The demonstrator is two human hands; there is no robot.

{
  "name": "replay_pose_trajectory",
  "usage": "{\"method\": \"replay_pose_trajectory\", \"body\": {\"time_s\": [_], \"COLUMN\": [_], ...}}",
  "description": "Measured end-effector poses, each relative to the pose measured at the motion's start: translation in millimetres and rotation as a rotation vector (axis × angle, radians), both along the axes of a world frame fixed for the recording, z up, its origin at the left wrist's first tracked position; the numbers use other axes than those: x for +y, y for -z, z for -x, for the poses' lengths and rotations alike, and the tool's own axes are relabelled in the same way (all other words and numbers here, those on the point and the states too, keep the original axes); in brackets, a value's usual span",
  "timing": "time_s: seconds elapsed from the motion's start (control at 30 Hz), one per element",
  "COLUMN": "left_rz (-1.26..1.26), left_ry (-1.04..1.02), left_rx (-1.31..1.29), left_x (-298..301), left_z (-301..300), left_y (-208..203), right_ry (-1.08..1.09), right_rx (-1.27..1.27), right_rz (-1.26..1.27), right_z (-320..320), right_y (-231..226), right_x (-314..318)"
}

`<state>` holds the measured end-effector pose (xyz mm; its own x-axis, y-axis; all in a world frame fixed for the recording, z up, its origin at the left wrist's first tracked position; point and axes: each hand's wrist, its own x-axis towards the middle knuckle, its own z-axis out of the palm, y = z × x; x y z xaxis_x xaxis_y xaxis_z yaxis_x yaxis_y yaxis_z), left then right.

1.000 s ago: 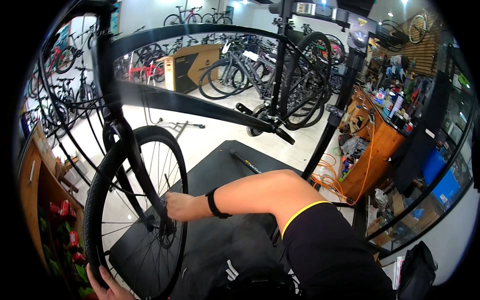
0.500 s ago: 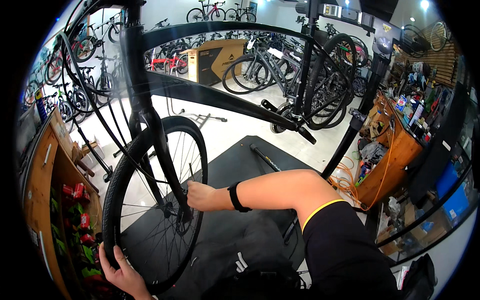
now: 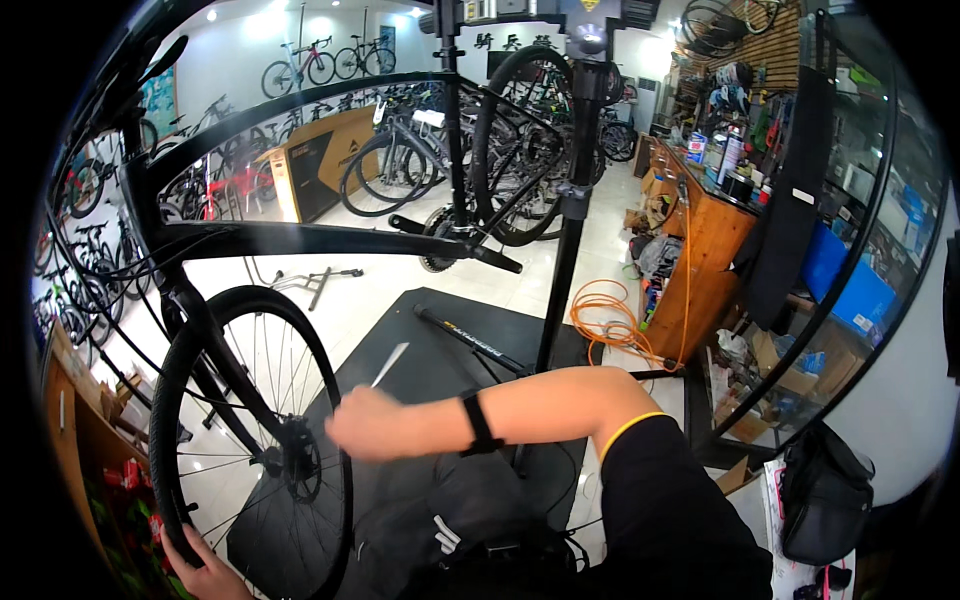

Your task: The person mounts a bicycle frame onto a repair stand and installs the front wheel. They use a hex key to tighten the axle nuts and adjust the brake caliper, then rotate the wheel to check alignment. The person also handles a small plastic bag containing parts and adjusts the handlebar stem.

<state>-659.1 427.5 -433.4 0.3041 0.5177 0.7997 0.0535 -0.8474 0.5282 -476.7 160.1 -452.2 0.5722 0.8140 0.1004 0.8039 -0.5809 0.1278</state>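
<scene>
The front wheel's black tyre stands at the left, in the fork of a black bicycle. My left hand grips the tyre low on its near side, thumb and fingers on either side. Right of the hub and disc brake, my right hand is closed and blurred by motion, just apart from the brake. A thin pale tool sticks up out of its fist; its exact kind is too smeared to tell.
A stand post rises right of the bicycle, with a pump-like black tube on the dark mat. An orange hose lies coiled by a wooden workbench. Parked bikes and a carton fill the back.
My right hand has drawn away from the brake by the hub, bringing the thin tool with it. My left hand stays on the tyre. The whole view has swung to the right.
</scene>
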Motion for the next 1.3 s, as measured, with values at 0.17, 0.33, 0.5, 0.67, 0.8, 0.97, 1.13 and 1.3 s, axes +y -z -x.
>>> {"method": "replay_pose_trajectory", "body": {"time_s": [0.17,0.33,0.5,0.67,0.8,0.97,1.13,1.3], "left_rz": [0.080,0.067,0.080,-0.086,-0.111,-0.141,-0.173,-0.209], "left_ry": [-0.111,-0.095,-0.074,-0.042,-0.035,-0.070,-0.076,-0.003], "left_rx": [0.200,0.227,0.194,0.047,0.025,0.111,0.124,0.139], "left_x": [34,41,47,2,11,17,34,32], "left_z": [-8,-13,-18,-14,-12,-7,-11,-6], "left_y": [24,25,28,-6,-4,-3,12,5], "right_ry": [0.196,0.951,1.037,0.949,0.975,1.082,1.037,0.963], "right_rx": [-0.718,-1.144,-0.807,-0.800,-0.772,-0.791,-0.843,-0.812], "right_rz": [-0.947,-1.176,-1.146,-1.160,-1.128,-0.995,-0.899,-0.945], "right_z": [-28,-61,-115,-136,-135,-122,-121,-122], "right_y": [-100,-195,-213,-195,-199,-207,-205,-206], "right_x": [-137,-294,-377,-379,-379,-363,-371,-376]}}
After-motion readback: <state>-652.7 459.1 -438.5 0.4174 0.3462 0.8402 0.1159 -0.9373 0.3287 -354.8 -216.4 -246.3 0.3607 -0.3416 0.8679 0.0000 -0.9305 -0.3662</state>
